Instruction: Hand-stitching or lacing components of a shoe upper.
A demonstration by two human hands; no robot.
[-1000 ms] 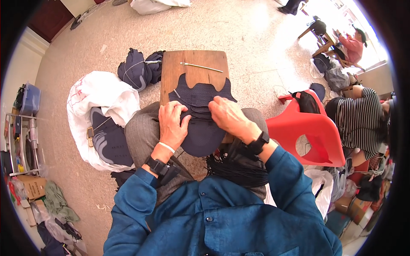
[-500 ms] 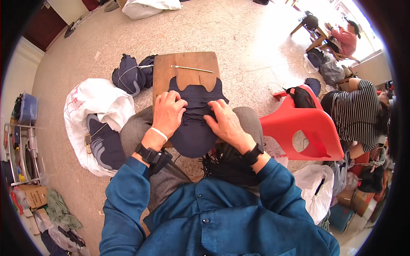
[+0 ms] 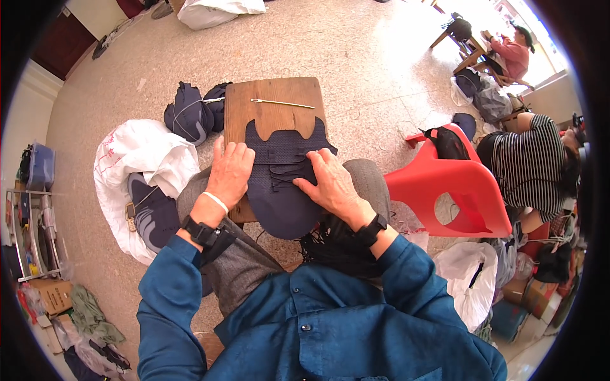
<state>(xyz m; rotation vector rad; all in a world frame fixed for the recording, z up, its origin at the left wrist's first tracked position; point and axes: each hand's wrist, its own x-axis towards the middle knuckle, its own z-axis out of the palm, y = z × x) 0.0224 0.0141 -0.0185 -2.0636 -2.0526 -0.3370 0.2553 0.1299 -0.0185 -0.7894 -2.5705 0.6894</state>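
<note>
A flat, dark navy shoe upper [image 3: 284, 213] rests across the front of a small wooden stool [image 3: 239, 108], its rounded end hanging toward my lap. Thin black laces cross its middle in rows. At its left edge my left hand [image 3: 229, 173] has its fingers curled over the fabric; the thumb is hidden. My right hand [image 3: 335, 185] lies on the right side of the upper, thumb and fingers apart and touching the cloth near the laces. Farther back on the stool top is a long metal needle [image 3: 283, 103].
Left of my legs, a white bag [image 3: 136, 143] holds more dark uppers [image 3: 152, 216]. A tied dark bundle [image 3: 189, 114] sits beside the stool. To the right stand a red plastic chair [image 3: 413, 190] and a person in a striped top [image 3: 527, 165]. Black strands [image 3: 327, 244] hang at my lap.
The bunched, creased upper is now spread flatter, showing the laces. My left hand has moved left to its edge; my right hand has stayed nearly in place.
</note>
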